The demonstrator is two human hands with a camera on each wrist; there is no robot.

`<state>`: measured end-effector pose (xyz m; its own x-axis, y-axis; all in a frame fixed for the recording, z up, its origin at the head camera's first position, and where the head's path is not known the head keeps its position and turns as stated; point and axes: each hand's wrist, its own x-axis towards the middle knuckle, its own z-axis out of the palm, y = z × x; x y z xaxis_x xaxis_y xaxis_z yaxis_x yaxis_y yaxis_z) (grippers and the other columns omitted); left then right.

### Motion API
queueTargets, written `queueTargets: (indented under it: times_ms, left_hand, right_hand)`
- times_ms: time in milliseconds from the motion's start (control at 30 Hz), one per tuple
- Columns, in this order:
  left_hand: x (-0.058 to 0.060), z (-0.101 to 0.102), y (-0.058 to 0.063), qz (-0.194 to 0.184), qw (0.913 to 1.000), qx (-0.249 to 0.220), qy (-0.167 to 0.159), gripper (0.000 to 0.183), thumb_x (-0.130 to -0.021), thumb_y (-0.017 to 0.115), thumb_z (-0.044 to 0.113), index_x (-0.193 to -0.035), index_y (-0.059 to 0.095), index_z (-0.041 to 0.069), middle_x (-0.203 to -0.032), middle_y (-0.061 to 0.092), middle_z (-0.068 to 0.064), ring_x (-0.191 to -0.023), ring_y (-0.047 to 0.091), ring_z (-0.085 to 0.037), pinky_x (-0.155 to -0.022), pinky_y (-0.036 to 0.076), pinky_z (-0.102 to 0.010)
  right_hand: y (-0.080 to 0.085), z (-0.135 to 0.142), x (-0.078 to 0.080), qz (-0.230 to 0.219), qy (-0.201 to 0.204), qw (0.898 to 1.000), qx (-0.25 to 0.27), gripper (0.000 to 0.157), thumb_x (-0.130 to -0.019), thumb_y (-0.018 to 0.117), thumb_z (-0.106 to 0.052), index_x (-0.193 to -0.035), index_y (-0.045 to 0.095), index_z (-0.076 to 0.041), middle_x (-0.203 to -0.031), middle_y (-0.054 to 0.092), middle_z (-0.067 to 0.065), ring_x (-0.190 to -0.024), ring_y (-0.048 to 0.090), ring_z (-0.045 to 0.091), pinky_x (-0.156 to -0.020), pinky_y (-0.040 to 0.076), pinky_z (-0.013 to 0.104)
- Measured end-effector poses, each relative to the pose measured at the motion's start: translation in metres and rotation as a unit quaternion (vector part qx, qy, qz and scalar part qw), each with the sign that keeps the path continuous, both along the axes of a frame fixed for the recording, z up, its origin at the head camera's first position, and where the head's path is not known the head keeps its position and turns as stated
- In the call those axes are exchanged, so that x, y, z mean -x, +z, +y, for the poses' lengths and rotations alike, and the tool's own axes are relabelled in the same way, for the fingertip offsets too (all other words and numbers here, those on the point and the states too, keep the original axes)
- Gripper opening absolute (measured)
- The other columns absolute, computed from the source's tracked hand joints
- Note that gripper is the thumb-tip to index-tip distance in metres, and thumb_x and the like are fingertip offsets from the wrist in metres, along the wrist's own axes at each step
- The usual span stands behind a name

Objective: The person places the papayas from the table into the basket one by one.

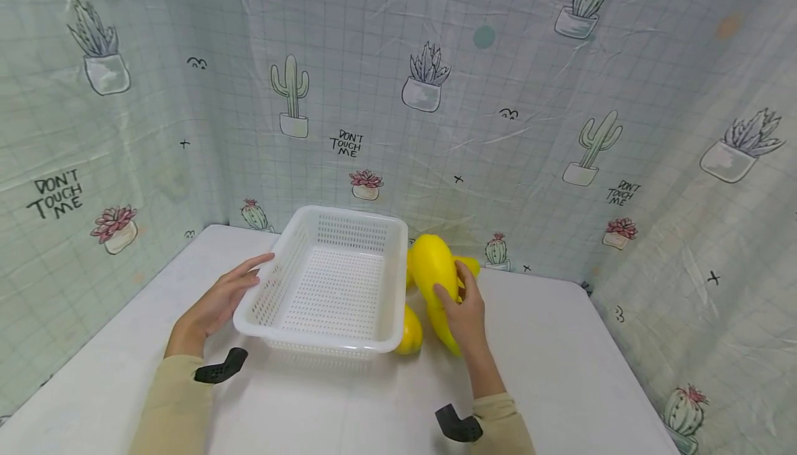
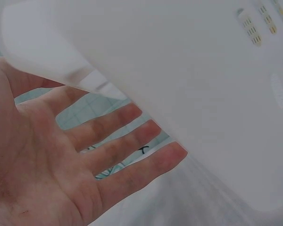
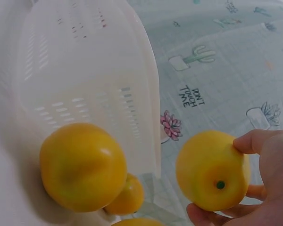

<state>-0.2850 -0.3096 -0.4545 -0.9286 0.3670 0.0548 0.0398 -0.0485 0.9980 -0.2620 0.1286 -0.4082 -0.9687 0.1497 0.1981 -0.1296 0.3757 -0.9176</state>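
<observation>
A white perforated plastic basket (image 1: 330,344) stands on the table, nothing visible inside it. My left hand (image 1: 218,306) is at its left side; in the left wrist view the fingers (image 2: 132,165) are fairly straight and spread, their tips against the wall below the rim. To the right of the basket, my right hand (image 1: 467,310) grips a long, smooth yellow fruit (image 1: 432,261) of unclear kind, thumb on one side and fingers on the other. A dark green spot shows on the end of the held fruit (image 3: 212,165) in the right wrist view.
A rounded yellow fruit (image 1: 411,332) lies beside the basket's front right corner. Another yellow piece (image 1: 470,265) is partly hidden behind the right hand. Behind the white table (image 1: 535,358) hangs a cactus-print cloth (image 1: 386,95), also along both sides.
</observation>
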Motion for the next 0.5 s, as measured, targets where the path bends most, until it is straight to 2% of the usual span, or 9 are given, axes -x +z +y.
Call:
queueTargets:
  times_ms: [500]
  left_hand:
    - [-0.0002, 0.0012, 0.0003, 0.000, 1.0000, 0.007, 0.004, 0.052, -0.105, 0.035, 0.020, -0.155, 0.020, 0.023, -0.142, 0.040, 0.000, -0.115, 0.059, -0.010, -0.089, 0.051, -0.031]
  right_hand:
    - [0.0032, -0.0088, -0.0016, 0.011, 0.009, 1.000, 0.015, 0.065, -0.092, 0.062, -0.034, -0.149, 0.034, -0.021, -0.153, 0.038, 0.004, -0.126, 0.051, 0.031, -0.101, 0.047, 0.050]
